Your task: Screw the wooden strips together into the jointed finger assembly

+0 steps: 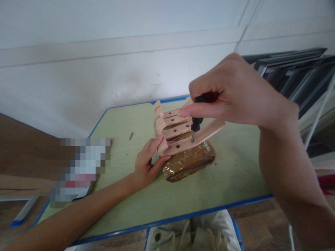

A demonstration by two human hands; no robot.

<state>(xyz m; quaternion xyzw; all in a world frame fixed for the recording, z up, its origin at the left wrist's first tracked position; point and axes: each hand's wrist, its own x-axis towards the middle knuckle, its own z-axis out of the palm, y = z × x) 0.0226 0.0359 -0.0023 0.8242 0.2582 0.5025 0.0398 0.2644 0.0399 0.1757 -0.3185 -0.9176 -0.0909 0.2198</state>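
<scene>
My right hand (pixel 222 94) is wrapped round the black handle of a screwdriver (pixel 196 122), pointing down. Its metal tip meets a hole near the middle of the front slat of a pale wooden rack (pixel 175 130). Several slats with dark holes and curled-up ends make up this rack. My left hand (pixel 149 160) pinches the curled left end of the front slat between thumb and fingers. Beneath the rack lies a brown, tape-wrapped cardboard block (pixel 190 158). The far right part of the rack is hidden behind my right hand.
A small dark screw or bit (pixel 131 135) lies on the pale green, blue-edged table (pixel 117 122). At the table's left sits a blurred-out package (pixel 81 170). A white wall (pixel 104 76) rises behind, and dark framed panels (pixel 293 73) lean at the right.
</scene>
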